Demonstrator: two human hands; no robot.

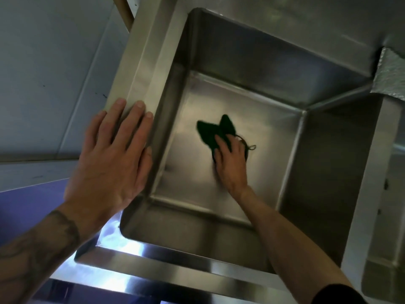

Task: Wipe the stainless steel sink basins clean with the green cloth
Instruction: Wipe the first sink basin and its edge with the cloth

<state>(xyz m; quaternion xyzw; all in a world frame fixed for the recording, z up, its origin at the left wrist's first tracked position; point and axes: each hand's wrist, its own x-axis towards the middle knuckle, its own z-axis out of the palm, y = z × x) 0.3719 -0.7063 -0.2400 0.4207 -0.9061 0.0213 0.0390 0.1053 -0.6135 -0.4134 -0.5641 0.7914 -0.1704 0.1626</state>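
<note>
Against the grey wall panel (pixel 43 62) at far left, the left hand (pixel 109 154) lies flat on the left rim of the sink basin (pixel 153 62), grip released, fingers straight. Nothing stands between the camera and the basin floor. The green cloth (pixel 210 130) lies near the floor's centre, its long axis running lower right to upper left, with two pointed corners aimed away from the person. The right hand (pixel 231 163) covers its near end, blurred, grip grasping the cloth. A loose thread (pixel 249 147) trails right. A crinkled silver sheet (pixel 390 73) overlaps the far right corner.
</note>
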